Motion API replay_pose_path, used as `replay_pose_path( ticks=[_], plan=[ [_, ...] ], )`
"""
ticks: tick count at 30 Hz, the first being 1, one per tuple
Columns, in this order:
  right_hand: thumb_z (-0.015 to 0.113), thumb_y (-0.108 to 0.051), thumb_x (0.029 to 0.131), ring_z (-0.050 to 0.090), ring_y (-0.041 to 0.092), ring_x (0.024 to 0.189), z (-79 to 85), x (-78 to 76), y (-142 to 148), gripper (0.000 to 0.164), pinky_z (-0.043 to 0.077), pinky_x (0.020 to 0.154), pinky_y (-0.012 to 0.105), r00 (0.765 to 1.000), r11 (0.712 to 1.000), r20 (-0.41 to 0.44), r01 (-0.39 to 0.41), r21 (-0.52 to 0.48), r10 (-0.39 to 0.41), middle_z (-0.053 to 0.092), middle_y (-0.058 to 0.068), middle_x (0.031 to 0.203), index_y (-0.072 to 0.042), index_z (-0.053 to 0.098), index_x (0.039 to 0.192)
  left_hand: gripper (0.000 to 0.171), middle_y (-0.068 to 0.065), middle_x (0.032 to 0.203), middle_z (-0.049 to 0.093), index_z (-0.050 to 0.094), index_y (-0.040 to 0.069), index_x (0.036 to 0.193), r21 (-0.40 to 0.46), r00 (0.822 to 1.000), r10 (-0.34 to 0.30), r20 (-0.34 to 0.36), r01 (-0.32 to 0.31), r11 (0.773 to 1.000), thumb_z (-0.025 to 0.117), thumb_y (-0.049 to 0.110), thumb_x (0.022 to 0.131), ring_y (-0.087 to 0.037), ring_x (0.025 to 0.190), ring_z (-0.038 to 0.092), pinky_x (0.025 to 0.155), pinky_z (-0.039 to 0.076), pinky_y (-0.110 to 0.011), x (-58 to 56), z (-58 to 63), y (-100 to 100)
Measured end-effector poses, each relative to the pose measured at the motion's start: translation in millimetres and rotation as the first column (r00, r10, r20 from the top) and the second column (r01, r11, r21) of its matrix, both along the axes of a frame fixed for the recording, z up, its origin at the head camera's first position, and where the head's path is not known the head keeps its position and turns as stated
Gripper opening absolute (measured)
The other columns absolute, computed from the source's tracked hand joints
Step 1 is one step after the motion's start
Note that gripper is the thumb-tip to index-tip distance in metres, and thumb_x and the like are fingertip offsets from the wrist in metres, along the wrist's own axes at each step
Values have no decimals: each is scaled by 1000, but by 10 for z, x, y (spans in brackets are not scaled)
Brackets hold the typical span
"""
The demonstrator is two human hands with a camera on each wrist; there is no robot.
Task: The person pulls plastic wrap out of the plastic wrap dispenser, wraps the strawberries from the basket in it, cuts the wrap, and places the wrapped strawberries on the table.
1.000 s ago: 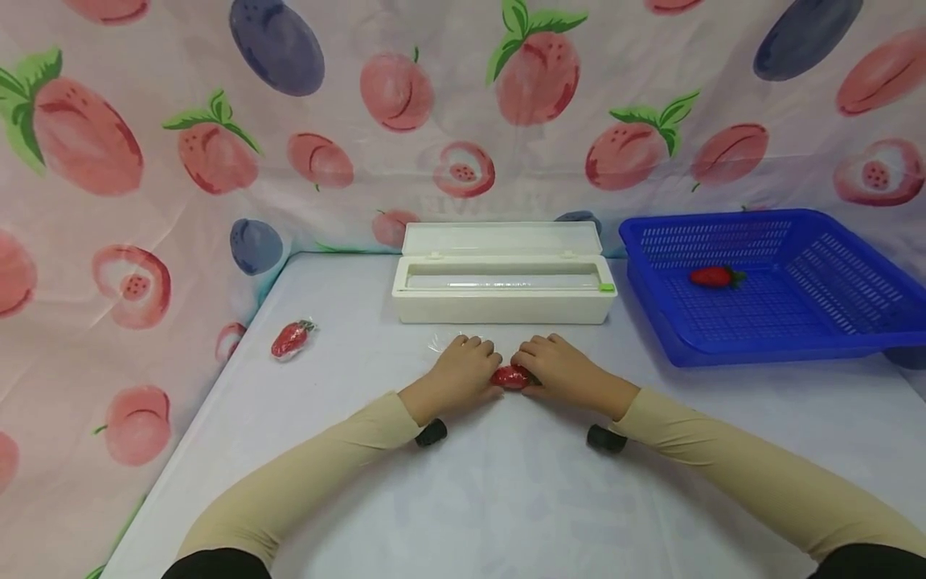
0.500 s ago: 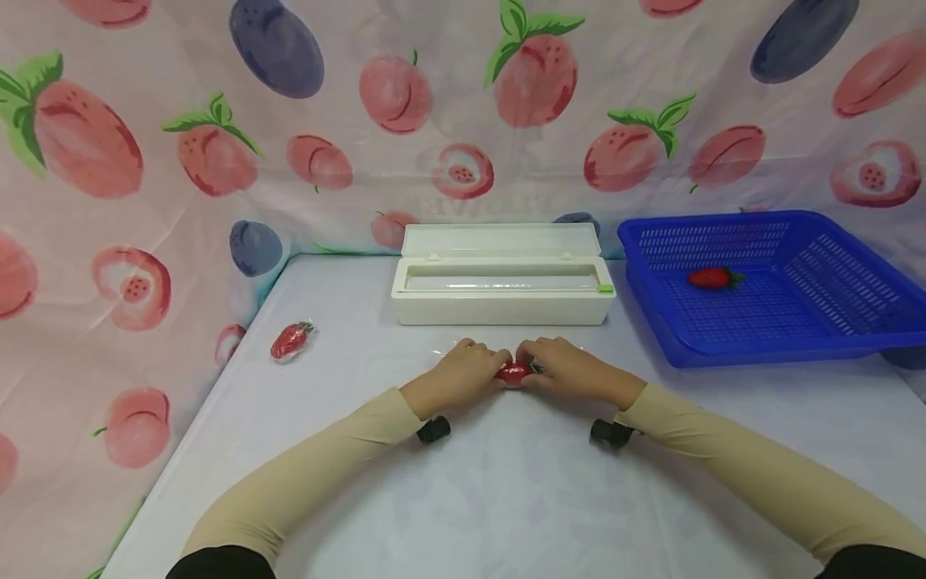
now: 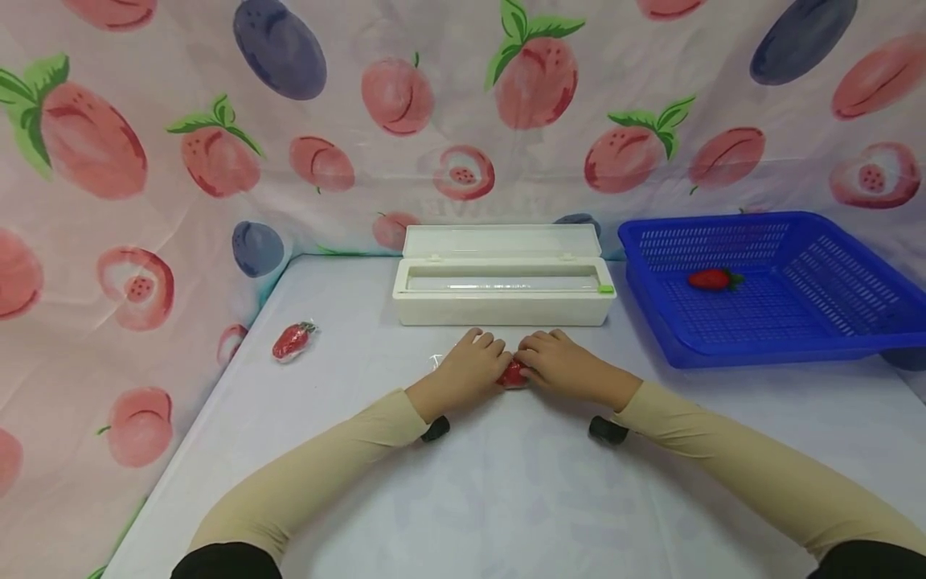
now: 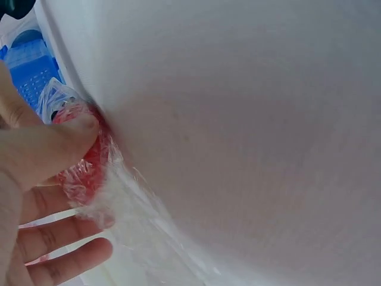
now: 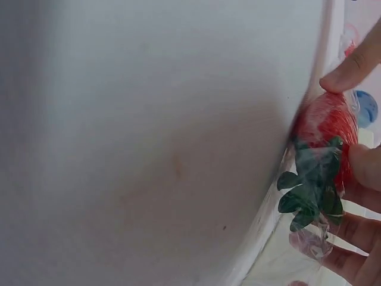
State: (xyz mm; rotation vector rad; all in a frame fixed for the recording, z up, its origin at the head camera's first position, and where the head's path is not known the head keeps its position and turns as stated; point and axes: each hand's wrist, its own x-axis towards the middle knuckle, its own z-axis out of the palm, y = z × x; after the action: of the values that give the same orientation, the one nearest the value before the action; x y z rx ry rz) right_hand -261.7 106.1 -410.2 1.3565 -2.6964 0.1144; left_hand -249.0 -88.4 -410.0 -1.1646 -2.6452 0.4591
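Both hands meet in front of the white box around a red strawberry (image 3: 513,375) wrapped in clear film. My left hand (image 3: 469,370) pinches its left part; the thumb lies on the wrapped strawberry (image 4: 89,170) in the left wrist view, with fingers behind it. My right hand (image 3: 567,370) holds the other end, its thumb on the strawberry's side and its fingers behind the green leaves (image 5: 312,182) in the right wrist view. Loose, crumpled film (image 4: 98,211) trails past the fruit onto the tabletop. From above, the fingers hide most of the strawberry.
A white film box (image 3: 504,309) with a raised lid stands behind the hands. A second wrapped strawberry (image 3: 292,342) lies at the left. The blue basket (image 3: 767,351) at the right holds an unwrapped strawberry (image 3: 712,279). A patterned cloth (image 3: 535,185) hangs behind the white table.
Both hands have shifted their fingers slightly around the strawberry. The right fingers now cover the leafy end that showed half a second ago. The box, basket and other strawberries stay put.
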Motion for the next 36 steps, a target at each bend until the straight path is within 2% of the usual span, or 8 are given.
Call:
replay_pose_path(
  ticks=[3, 7, 10, 13, 21, 27, 33, 36],
  plan=[
    [61, -20, 90, 58, 25, 102, -20, -10, -8, 24, 45, 86, 43, 998, 1000, -60, -14, -20, 12, 63, 8, 104, -5, 65, 108, 39, 1, 104, 64, 64, 16, 110, -6, 1000, 16, 12, -16, 1000, 62, 46, 85, -17, 100, 58, 96, 42, -35, -13, 5, 10],
    [71, -33, 80, 59, 25, 97, -32, -16, -12, 34, 46, 85, 42, 988, 996, -147, -52, -69, 41, 63, 6, 98, -7, 65, 101, 37, -2, 103, 64, 66, 15, 107, 16, 988, 73, 138, -76, 997, 58, 45, 89, -19, 99, 58, 95, 42, -38, -28, 32, 9],
    [77, -40, 72, 58, 23, 96, -23, -12, -15, 44, 45, 84, 41, 985, 995, -165, -66, -71, 54, 64, 4, 96, -9, 65, 100, 39, -4, 109, 64, 65, 13, 111, 9, 966, 116, 230, -122, 993, 53, 44, 91, -21, 103, 58, 98, 40, -40, -39, 48, 4],
    [79, -35, 71, 58, 23, 96, -11, -10, -26, 44, 44, 84, 41, 988, 998, -147, -48, -44, 41, 65, 4, 96, -8, 65, 102, 45, -5, 117, 61, 61, 12, 118, -3, 956, 140, 256, -144, 990, 53, 46, 91, -22, 110, 55, 101, 38, -41, -43, 43, 6],
    [76, -28, 76, 62, 20, 87, -58, -37, 9, 37, 47, 81, 39, 998, 999, -68, 9, -37, -12, 70, 4, 90, -5, 65, 104, 40, -1, 105, 65, 67, 13, 104, 37, 985, 129, 117, -134, 990, 59, 48, 87, -20, 103, 58, 100, 39, -39, -36, 14, 30],
    [76, -27, 75, 64, 19, 77, -78, -51, 20, 37, 49, 77, 39, 998, 999, -65, 19, -33, -21, 68, 5, 81, -7, 61, 101, 36, -2, 104, 64, 70, 15, 100, 59, 983, 139, 122, -147, 987, 55, 46, 91, -20, 101, 57, 99, 39, -40, -41, -1, 22],
    [75, -20, 77, 63, 21, 82, -66, -60, 4, 23, 48, 79, 40, 997, 998, -68, 16, -68, -20, 68, 4, 82, -9, 62, 93, 34, 0, 94, 65, 66, 15, 97, 165, 998, 59, 4, -59, 984, 57, 46, 89, -19, 93, 59, 92, 42, -37, -44, -16, 8],
    [74, -18, 78, 61, 23, 89, -51, -64, -6, 21, 47, 82, 41, 995, 997, -104, 1, -71, -9, 66, 4, 88, -8, 66, 95, 33, 1, 90, 67, 66, 14, 93, 170, 999, 38, -27, -33, 985, 56, 45, 89, -19, 90, 61, 91, 43, -36, -52, -13, 4]
  ],
)
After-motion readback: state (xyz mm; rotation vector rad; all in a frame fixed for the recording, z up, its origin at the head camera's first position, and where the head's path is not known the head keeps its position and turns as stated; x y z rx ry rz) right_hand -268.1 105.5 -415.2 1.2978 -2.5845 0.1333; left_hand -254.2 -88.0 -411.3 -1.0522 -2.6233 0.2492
